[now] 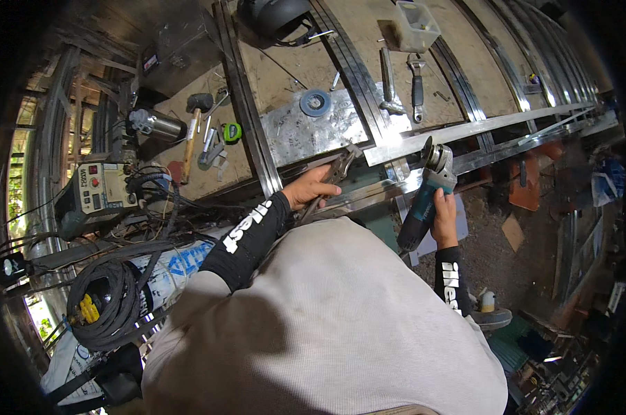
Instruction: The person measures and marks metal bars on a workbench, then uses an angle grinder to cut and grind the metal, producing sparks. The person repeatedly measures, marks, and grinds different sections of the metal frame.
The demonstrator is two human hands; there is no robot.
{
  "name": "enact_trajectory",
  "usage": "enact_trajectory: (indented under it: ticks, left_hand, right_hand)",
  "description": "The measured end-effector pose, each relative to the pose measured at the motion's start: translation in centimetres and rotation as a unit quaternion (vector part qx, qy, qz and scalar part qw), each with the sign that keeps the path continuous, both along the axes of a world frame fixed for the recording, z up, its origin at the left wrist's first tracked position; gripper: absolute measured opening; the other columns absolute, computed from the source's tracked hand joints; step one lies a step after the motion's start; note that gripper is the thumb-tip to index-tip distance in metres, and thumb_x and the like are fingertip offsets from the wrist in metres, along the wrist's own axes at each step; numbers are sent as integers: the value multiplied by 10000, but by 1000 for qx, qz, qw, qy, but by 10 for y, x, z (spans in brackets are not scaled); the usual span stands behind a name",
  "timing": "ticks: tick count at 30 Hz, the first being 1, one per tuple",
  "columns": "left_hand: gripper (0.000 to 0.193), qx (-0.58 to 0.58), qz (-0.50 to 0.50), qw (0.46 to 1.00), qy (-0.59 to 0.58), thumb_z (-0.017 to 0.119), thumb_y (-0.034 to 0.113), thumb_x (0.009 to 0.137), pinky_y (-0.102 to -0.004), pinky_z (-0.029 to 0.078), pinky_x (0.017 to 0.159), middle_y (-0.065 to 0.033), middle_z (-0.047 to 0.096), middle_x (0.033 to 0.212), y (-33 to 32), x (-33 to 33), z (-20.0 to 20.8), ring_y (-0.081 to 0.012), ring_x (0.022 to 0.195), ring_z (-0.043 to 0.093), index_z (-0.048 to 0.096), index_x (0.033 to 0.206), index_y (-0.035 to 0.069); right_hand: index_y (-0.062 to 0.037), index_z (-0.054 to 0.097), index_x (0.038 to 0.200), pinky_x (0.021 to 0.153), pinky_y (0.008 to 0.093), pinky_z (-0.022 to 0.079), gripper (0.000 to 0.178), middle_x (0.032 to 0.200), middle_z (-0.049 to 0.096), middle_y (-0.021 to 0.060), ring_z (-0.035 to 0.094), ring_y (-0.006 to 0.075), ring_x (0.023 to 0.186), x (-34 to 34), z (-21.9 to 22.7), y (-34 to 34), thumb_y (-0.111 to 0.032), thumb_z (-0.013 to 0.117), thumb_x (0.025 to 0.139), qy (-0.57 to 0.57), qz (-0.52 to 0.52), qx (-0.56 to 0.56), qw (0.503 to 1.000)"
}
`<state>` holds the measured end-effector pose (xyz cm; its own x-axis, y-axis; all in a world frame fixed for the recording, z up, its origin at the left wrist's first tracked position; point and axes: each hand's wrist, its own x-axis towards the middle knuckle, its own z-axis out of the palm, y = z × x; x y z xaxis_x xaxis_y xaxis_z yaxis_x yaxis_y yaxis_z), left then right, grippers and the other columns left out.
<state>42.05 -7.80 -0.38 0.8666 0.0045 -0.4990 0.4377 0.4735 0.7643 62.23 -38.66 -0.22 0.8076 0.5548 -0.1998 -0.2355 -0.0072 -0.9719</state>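
My left hand (313, 187) is closed around a pair of dark metal locking pliers (342, 166), whose jaws point toward the near end of a flat steel bar (465, 131). Whether the jaws touch the bar I cannot tell. In my right hand (444, 216) is a teal and black angle grinder (421, 204), gripped by its body with the disc end up, close beside the bar's near edge. The bar lies across several steel rails (351, 69). A metal sheet (292, 138) rests between rails, with a loose grinding disc (315, 103) on it.
Around the bench lie a wooden-handled hammer (192, 135), a green tape measure (232, 133), an adjustable wrench (416, 86), and a clear plastic box (418, 28). A welding helmet (275, 17) sits at the far side. On the left stand a welding machine (105, 188) and coiled cables (95, 297).
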Motion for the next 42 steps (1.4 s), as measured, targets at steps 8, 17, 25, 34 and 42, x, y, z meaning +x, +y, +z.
enact_trajectory:
  ticks: [8,17,25,34,42]
  left_hand:
    - [124,-241,22,970,32,639,161,931,-246,393,417,-2,491,689,2,-19,-4,-72,484,452,543,996,119]
    - [381,285,27,943,169,604,241,991,-268,423,463,-49,560,825,60,-77,14,-109,563,535,501,1302,46]
    - [327,667,-105,724,140,577,292,1030,-515,522,901,-224,702,1138,120,-119,6,-427,1077,662,650,1222,38]
    - [306,712,-103,689,81,603,310,1007,-506,562,800,-148,724,1014,154,-136,2,-368,954,708,654,1237,114]
    - [341,712,-112,693,13,617,305,990,-480,572,784,-129,729,992,169,-138,-6,-348,907,718,670,1289,148]
  right_hand:
    - [-16,591,1233,708,298,575,455,990,697,88,696,159,803,6,26,28,-422,623,1031,3,107,9,994]
    - [-15,621,1059,615,319,596,467,887,698,107,731,213,727,-2,66,68,-481,597,1033,111,148,-19,983]
    - [42,624,1105,635,326,606,489,919,722,128,732,211,719,-77,84,150,-439,645,1022,95,235,-64,965]
    - [11,679,1143,721,344,604,535,946,731,105,721,202,765,-130,3,204,-501,659,988,235,206,-193,930]
    - [11,676,1152,720,316,590,568,933,726,93,718,191,784,-135,-5,216,-533,637,995,183,194,-213,940]
